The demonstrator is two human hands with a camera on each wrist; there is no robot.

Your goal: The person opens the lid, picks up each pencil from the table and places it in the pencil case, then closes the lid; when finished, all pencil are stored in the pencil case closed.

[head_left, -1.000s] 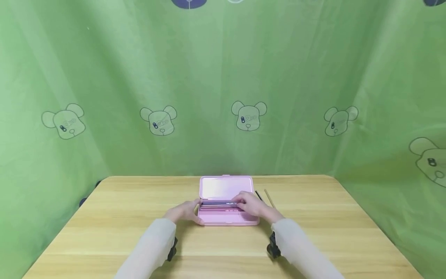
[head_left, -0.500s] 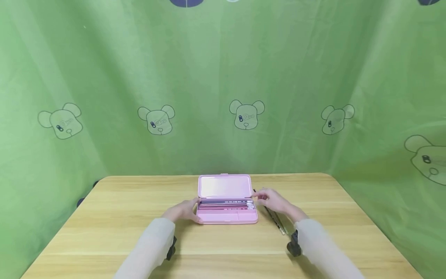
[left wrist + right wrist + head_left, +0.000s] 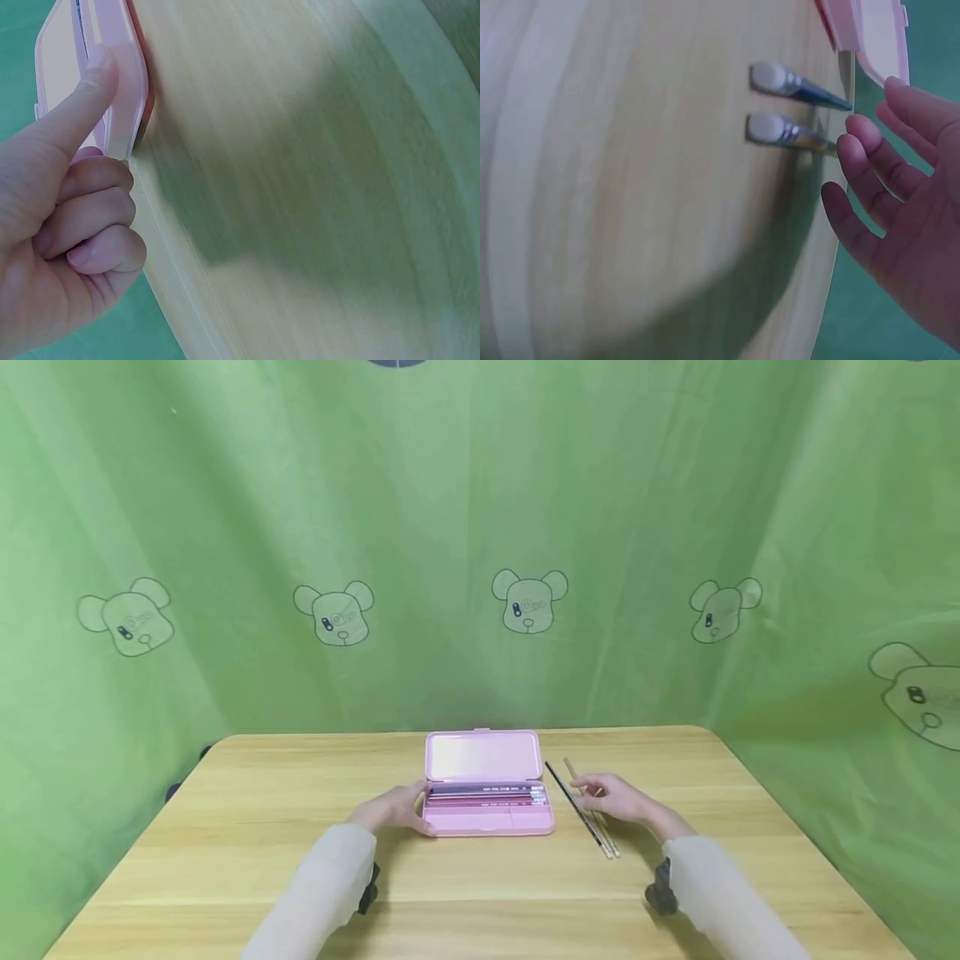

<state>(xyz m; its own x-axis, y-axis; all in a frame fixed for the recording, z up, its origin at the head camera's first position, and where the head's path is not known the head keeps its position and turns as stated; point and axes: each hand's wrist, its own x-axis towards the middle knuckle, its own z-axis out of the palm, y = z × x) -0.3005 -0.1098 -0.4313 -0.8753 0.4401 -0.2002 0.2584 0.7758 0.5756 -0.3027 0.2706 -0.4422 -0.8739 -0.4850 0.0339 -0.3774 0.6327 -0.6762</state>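
Observation:
A pink pencil case stands with its lid raised at the back. Several pencils, dark and reddish with white eraser ends, lie side by side in its rear compartment. My left hand grips the case's left end, the thumb over its wall in the left wrist view. To the right of the case, a dark pencil and a tan pencil lie slanted on the table, eraser ends towards me. My right hand is over the tan pencil, fingers loosely bent with nothing between them in the right wrist view.
The case rests on a light wooden table near its back edge. A green curtain printed with bear heads hangs behind and at both sides. Dark wrist cameras show under both sleeves.
My right hand has left the pencils in the case and moved right, past the dark pencil to the tan one. The left hand keeps its place at the case.

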